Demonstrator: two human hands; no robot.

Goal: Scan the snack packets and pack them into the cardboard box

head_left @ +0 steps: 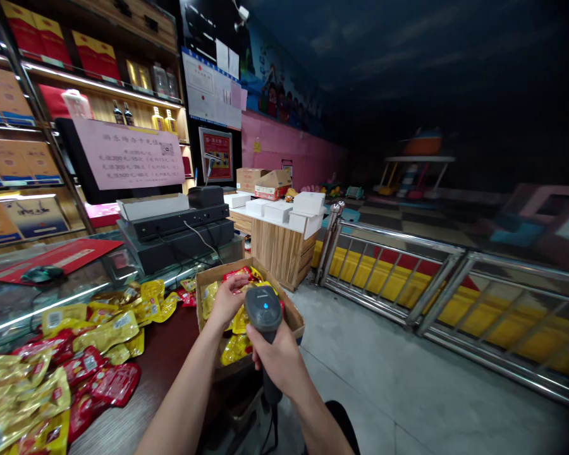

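Observation:
My right hand (279,357) is wrapped round the handle of a black barcode scanner (264,308), whose blue light is lit. The scanner is over the right part of an open cardboard box (298,319) that holds yellow and red snack packets (237,349). Over the box's left part is my left hand (227,300), its fingers bent toward the packets beside the scanner head; whether it grips one is hidden. On the dark table to the left lies a spread of gold and red packets (107,332).
A glass counter carries a red folder (57,259), a mouse (42,273) and black machines (180,234). A monitor with a pink sign (130,153) is behind. White boxes (279,210) top a wooden cabinet (277,249). A metal fence (389,272) crosses the right.

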